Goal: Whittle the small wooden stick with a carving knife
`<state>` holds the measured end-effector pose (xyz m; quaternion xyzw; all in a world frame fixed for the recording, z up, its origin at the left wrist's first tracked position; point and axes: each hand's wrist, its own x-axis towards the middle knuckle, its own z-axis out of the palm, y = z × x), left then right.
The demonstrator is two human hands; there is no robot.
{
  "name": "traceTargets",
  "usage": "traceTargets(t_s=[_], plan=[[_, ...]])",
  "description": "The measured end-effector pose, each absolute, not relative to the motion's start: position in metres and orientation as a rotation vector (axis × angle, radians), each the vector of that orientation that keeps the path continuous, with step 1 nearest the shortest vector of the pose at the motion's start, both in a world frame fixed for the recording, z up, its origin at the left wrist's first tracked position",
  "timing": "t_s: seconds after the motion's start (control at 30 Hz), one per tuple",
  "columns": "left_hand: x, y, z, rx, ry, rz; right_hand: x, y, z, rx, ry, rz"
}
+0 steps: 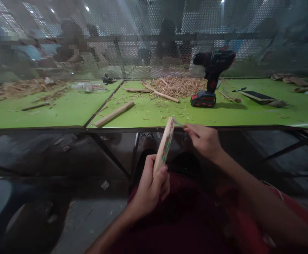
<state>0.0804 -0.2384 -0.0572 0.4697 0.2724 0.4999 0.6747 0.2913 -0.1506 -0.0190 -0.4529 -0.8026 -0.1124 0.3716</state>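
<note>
My left hand (pixel 150 187) grips the lower end of a flat wooden stick (pixel 165 143) with red and green marks, holding it upright over my lap. My right hand (pixel 204 140) pinches a small thin blade (pixel 178 123), its tip touching the top end of the stick. Both hands are just in front of the near edge of the green workbench (pixel 64 113).
On the bench stand a black and red cordless drill (pixel 209 76), a pile of wood shavings (pixel 179 86), a round wooden rod (pixel 114 113), several sticks, a black marker (pixel 239 89) and a flat board (pixel 258 96). A perforated metal screen rises behind, with people beyond.
</note>
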Motion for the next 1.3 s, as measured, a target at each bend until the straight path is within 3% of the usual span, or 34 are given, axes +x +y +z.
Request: traceTargets(t_s=[0.3, 0.53, 1.0, 1.2, 1.3], plan=[[0.091, -0.236, -0.056, 0.985, 0.63, 1.09, 0.286, -0.185, -0.016, -1.13, -1.906, -0.135], [0.085, -0.235, -0.058, 0.97, 0.547, 1.101, 0.268, -0.192, -0.026, -1.074, -2.208, -0.428], [0.072, -0.227, -0.056, 0.944, 0.548, 1.154, 0.274, -0.14, -0.011, -1.017, -2.312, -0.519], [0.062, -0.249, -0.062, 0.953, 0.522, 1.033, 0.337, -0.104, 0.016, -1.298, -1.851, -0.593], [0.065, -0.25, -0.063, 0.919, 0.493, 1.059, 0.341, -0.122, 0.028, -1.247, -1.812, -0.434]])
